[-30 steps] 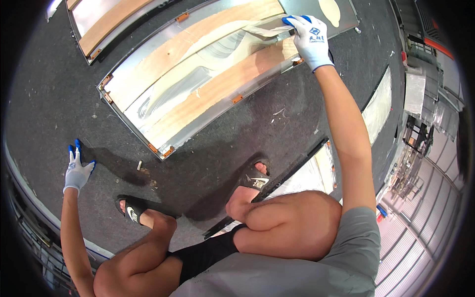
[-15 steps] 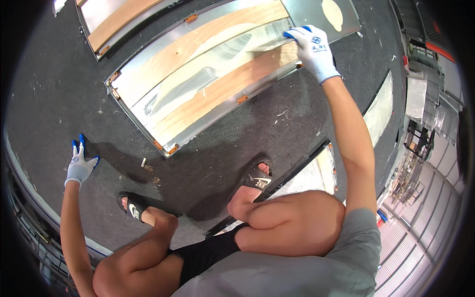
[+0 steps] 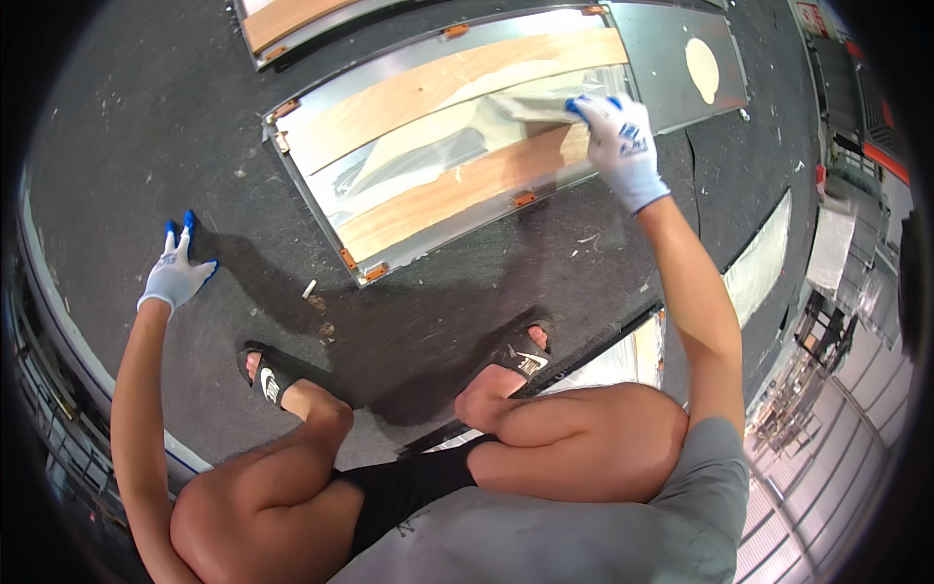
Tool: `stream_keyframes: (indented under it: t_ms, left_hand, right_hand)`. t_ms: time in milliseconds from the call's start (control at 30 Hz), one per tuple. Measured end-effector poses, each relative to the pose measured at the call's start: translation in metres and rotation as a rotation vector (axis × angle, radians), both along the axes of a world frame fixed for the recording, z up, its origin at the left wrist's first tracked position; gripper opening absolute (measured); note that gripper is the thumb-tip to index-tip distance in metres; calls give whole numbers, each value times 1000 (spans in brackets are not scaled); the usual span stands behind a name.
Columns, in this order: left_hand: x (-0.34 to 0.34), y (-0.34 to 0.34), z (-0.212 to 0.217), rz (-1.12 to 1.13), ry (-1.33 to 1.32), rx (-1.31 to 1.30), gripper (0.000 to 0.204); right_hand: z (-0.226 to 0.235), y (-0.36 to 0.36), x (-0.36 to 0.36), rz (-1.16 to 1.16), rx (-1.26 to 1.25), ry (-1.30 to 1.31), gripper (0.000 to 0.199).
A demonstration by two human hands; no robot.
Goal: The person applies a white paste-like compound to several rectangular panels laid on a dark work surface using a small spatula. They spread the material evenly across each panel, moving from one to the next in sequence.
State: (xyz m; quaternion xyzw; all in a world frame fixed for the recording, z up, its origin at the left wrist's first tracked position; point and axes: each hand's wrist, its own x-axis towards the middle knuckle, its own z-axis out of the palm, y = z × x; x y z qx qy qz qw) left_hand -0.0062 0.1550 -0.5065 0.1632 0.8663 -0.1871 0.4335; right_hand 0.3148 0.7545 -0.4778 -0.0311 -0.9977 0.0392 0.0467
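Note:
My right hand (image 3: 623, 146), in a white glove with blue fingertips, is closed on a flat greyish spreader (image 3: 533, 109). The spreader's broad edge lies over a smeared cream-coloured paste (image 3: 443, 154) between two wooden boards (image 3: 409, 206). These boards sit in a shallow metal-framed panel (image 3: 336, 234) with small orange-brown blocks along its rim. To the left, well apart from the panel, my left hand (image 3: 177, 273) wears a matching glove. Its fingers are spread over the dark floor, and it holds nothing; whether it touches the floor I cannot tell.
A grey metal sheet (image 3: 671, 92) with a cream puddle (image 3: 702, 70) adjoins the panel's right end. Another boarded panel (image 3: 292, 21) lies at the far left. Near my right foot lies a pale panel (image 3: 613, 360); a pale strip (image 3: 761, 258) is farther right. A small white stick (image 3: 309, 289) lies on the floor.
My view has shifted, so the panel appears farther right and higher. My right hand has moved left and nearer along the panel with the spreader. The left hand stays spread.

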Motion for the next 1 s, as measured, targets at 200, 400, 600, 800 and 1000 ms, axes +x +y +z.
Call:
stream_keyframes:
  t_ms: [200, 400, 600, 800, 1000]
  left_hand:
    - [4, 21, 16, 1, -41, -59, 108]
    - [3, 47, 37, 23, -115, -184, 107]
    - [3, 56, 45, 45, -138, -270, 103]
    - [15, 39, 30, 63, -53, -154, 102]
    - [25, 27, 17, 4, 77, -83, 103]
  right_hand:
    - [10, -96, -13, 160, -93, -103, 37]
    - [6, -166, -65, 300, -124, -223, 43]
    - [16, -188, -81, 523, -91, -252, 42]
    - [9, -173, -87, 474, -223, -135, 34]
    - [2, -182, -97, 322, -269, -122, 25]
